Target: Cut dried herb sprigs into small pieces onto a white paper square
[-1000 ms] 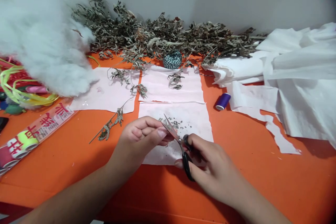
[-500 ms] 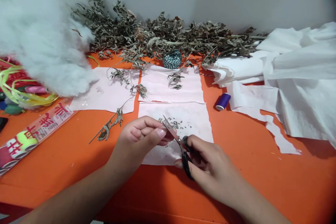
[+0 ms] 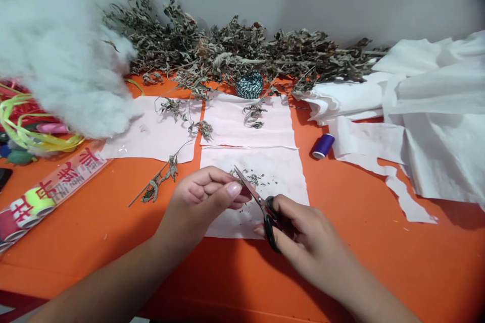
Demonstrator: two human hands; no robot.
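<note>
My right hand grips black-handled scissors, thumb and fingers in the loops. Their blades point up and left, close by the fingertips of my left hand. That hand is closed in a pinch on a dried leaf, of which only a small bit shows past the fingers. Under both hands lies a white cloth square, strewn with dark leaf crumbs. Left of my left hand a dried sprig rests on the orange table.
Dried stalks line the wall, with a ball of twine before them. White stuffing and packaged thread spools sit left. A purple spool and crumpled white cloth lie right. Two more cloth pieces carry leaf sprigs.
The scissor blades have closed slightly, the handles drawing nearer together. My left hand keeps its pinch in nearly the same place.
</note>
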